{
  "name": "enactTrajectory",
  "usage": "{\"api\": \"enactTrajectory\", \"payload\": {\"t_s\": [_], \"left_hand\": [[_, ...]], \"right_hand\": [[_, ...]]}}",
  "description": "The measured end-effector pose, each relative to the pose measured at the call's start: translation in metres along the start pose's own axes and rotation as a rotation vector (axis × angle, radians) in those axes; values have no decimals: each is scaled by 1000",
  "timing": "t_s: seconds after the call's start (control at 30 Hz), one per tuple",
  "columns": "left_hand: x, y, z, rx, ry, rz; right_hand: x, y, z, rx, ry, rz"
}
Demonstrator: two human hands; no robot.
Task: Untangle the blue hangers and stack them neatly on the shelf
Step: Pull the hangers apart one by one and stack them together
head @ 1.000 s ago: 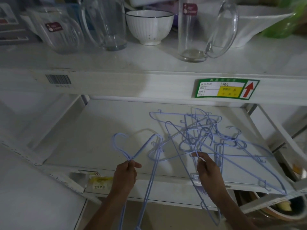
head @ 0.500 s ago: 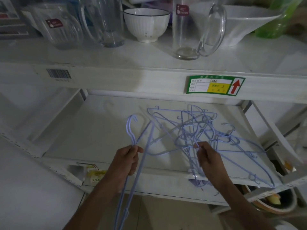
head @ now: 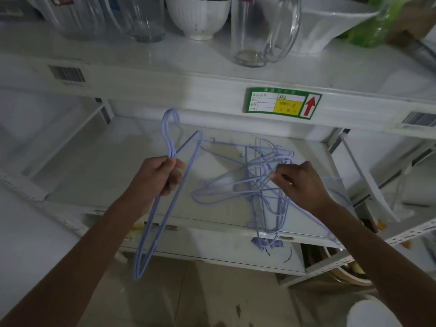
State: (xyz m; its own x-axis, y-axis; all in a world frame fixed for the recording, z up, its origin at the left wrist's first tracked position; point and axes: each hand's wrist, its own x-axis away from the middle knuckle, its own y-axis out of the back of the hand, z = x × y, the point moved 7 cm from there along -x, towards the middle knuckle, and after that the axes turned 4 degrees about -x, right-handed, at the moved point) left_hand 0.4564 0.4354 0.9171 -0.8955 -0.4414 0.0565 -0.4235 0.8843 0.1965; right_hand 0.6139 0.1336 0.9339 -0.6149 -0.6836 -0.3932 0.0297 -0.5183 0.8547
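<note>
Since a second ago you are lifting the freed hanger (head: 165, 197) up and away from the tangle (head: 262, 182), and it is now hanging clear to the tangle's left. Your left hand (head: 158, 178) is gripping it at the neck, hook pointing up, long axis running steeply down past the shelf (head: 89, 166) front edge. The tangle is lying on the shelf, partly overhanging the front lip. Your right hand (head: 299, 182) is nearer, pinching a wire at the tangle's upper right. Left of the tangle the shelf surface is showing bare, so I judge that is your room for stacking. Above the tangle, the upper shelf edge with its green label (head: 283, 103) is limiting how high you can lift.
</note>
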Motion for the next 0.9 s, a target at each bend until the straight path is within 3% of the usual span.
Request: {"api": "enactTrajectory", "payload": {"t_s": [0.13,0.27,0.5,0.63,0.8,0.9], "left_hand": [[-11,-38,-9,22,-33,99],[-2,-97,20,164,122,211],[23,-119,70,258,297,197],[31,-112,72,244,304,133],[40,-110,48,169,177,125],[42,-117,29,173,88,146]], "right_hand": [[-19,-3,17,-49,98,-55],[-33,-45,45,-213,68,-34],[-20,-114,53,-298,10,15],[-1,-129,50,-351,-258,-93],[28,-128,77,-1008,-802,-78],[30,-113,96,-1221,-798,-10]]}}
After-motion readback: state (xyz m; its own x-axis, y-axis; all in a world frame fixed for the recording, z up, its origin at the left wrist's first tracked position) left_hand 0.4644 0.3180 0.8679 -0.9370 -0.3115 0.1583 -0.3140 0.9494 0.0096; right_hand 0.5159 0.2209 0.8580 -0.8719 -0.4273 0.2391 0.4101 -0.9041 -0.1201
